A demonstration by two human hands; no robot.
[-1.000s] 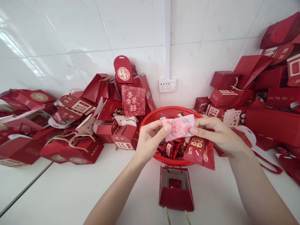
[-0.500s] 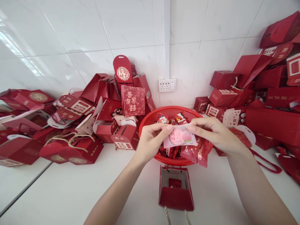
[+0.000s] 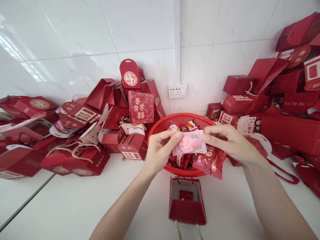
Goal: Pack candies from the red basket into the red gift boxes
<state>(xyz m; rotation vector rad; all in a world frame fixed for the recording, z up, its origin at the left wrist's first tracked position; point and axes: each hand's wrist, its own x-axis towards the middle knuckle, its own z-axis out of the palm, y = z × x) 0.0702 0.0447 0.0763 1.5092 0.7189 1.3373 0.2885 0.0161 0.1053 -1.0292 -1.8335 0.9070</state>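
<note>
A pink candy packet [image 3: 189, 142] with a peach printed on it is stretched between my two hands. My left hand [image 3: 160, 146] pinches its left end between thumb and fingers. At the right end, my right hand [image 3: 226, 141] pinches it the same way. Under the packet stands a red plastic basket [image 3: 156, 128] of wrapped sweets, partly hidden by my hands. A larger red packet [image 3: 211, 162] lies over the basket's front right rim. Nearer to me, an open red gift box [image 3: 187, 210] with rope handles holds a small red wrapped sweet [image 3: 186, 195].
Many red gift boxes [image 3: 85, 160] are heaped on the left of the white table [image 3: 140, 213]. Another heap of boxes [image 3: 290, 130] rises on the right against the tiled wall. A socket [image 3: 177, 91] sits on the wall behind the basket.
The pink packet has tilted slightly and is pulled flatter between my fingers, its peach print shifted a little to the left. Both hands keep their pinch.
</note>
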